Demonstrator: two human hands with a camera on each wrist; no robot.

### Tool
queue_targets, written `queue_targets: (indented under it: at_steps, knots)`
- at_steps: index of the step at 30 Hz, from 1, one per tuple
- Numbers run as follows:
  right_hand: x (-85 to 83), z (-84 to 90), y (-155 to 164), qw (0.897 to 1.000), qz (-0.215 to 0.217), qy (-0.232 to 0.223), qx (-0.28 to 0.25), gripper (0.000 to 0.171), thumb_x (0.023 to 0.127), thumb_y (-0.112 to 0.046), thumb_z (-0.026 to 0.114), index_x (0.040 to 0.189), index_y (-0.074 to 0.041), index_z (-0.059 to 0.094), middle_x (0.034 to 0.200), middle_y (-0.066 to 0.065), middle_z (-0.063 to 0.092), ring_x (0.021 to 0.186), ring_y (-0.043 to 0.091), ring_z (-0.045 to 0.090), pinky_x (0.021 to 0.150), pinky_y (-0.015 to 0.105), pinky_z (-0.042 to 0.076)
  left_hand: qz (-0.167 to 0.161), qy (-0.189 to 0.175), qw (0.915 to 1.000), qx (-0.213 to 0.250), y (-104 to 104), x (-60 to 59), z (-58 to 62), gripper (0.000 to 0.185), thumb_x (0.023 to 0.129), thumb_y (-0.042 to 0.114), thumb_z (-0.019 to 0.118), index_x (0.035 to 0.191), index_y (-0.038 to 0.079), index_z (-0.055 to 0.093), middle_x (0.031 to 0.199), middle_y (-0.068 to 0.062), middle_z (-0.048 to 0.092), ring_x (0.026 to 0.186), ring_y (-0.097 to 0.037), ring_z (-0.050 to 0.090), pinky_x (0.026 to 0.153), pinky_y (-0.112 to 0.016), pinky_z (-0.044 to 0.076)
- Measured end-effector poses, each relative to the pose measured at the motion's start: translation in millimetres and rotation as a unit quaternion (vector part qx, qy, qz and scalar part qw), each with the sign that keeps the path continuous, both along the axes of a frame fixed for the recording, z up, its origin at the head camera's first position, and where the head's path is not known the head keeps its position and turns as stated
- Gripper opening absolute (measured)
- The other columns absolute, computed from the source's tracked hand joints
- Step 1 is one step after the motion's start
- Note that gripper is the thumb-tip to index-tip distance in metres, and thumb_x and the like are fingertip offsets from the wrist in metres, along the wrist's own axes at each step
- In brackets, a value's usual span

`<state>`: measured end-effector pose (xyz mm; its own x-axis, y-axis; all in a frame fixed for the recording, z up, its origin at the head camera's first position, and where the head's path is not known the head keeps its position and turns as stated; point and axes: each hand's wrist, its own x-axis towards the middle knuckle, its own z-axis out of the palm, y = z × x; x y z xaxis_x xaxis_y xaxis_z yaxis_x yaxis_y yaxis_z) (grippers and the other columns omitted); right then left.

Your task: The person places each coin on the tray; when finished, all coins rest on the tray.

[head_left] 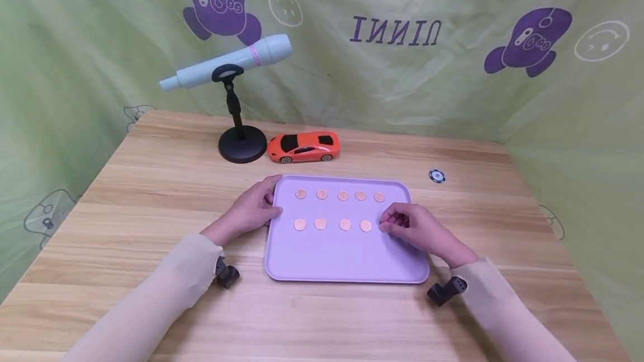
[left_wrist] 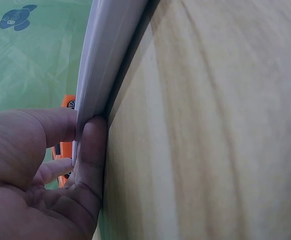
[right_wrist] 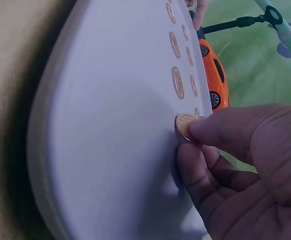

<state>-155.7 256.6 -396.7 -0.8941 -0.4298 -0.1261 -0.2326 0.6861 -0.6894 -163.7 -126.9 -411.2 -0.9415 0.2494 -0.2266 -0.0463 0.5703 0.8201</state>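
Observation:
A lilac tray [head_left: 347, 261] lies on the wooden table, with several copper-coloured coins [head_left: 343, 196] in two rows on it. My left hand [head_left: 254, 205] grips the tray's left edge; in the left wrist view the thumb [left_wrist: 60, 125] is over the rim and a finger [left_wrist: 91, 150] is at its underside. Over the tray's right side, my right hand [head_left: 413, 228] pinches one coin [right_wrist: 185, 125] between thumb and fingers, at the right end of the nearer row. The right wrist view shows this coin tilted, close over the tray surface.
An orange toy car [head_left: 304, 147] stands behind the tray. To its left, a pale blue microphone [head_left: 211, 68] sits in a black stand [head_left: 242, 144]. A poker chip [head_left: 437, 176] lies at the back right. Green printed cloth [head_left: 392, 88] hangs behind the table.

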Motion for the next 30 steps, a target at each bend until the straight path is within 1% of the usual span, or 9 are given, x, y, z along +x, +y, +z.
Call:
queue_targets:
  at_steps: [5,13,18,25,30]
  knots:
    - [0.6,-0.9,-2.3,1.0,0.002,0.012,0.004,0.005,0.093,-0.007,0.076,0.098,-0.007,0.074,0.087,0.004,0.069,0.08,0.013,0.061,0.07,0.019,0.054,-0.001,0.004,1.0,0.0,-0.4,-0.1,0.1,0.078,0.097,0.003,0.066,0.165,0.007,0.027,0.107,-0.017,0.051,0.067,-0.014,0.057,0.064,-0.028,0.061]
    - [0.0,-1.7,-4.6,0.999,0.01,0.031,0.007,0.006,0.092,-0.005,0.077,0.098,-0.008,0.074,0.088,0.003,0.071,0.081,0.01,0.06,0.072,0.019,0.054,-0.002,0.007,1.0,-0.005,-0.5,-1.0,0.0,0.078,0.097,0.003,0.066,0.165,0.007,0.027,0.108,-0.017,0.05,0.067,-0.015,0.057,0.064,-0.028,0.06]
    - [-0.5,-2.1,-3.7,0.999,0.02,0.038,0.009,0.007,0.092,-0.003,0.076,0.098,-0.005,0.074,0.089,0.004,0.072,0.081,0.009,0.061,0.073,0.019,0.055,-0.005,0.009,0.9999,-0.003,0.5,-1.4,-1.4,0.078,0.097,0.003,0.066,0.165,0.006,0.027,0.109,-0.017,0.051,0.068,-0.015,0.058,0.064,-0.028,0.061]
    - [-2.4,-3.1,-0.8,1.0,0.013,0.023,0.007,0.009,0.093,-0.005,0.077,0.1,-0.004,0.071,0.091,0.007,0.071,0.083,0.012,0.062,0.073,0.019,0.055,-0.007,0.011,0.9999,0.001,3.5,-3.5,-2.8,0.078,0.097,0.003,0.066,0.165,0.006,0.027,0.109,-0.018,0.052,0.069,-0.015,0.058,0.066,-0.029,0.061]
    - [-2.5,-3.7,0.4,1.0,-0.002,-0.004,-0.003,0.014,0.094,-0.008,0.076,0.106,-0.003,0.07,0.094,0.008,0.072,0.085,0.014,0.063,0.073,0.02,0.056,-0.007,0.005,0.9999,-0.006,3.7,-4.2,-2.7,0.078,0.098,0.004,0.066,0.165,0.007,0.026,0.11,-0.018,0.053,0.07,-0.015,0.059,0.066,-0.029,0.061]
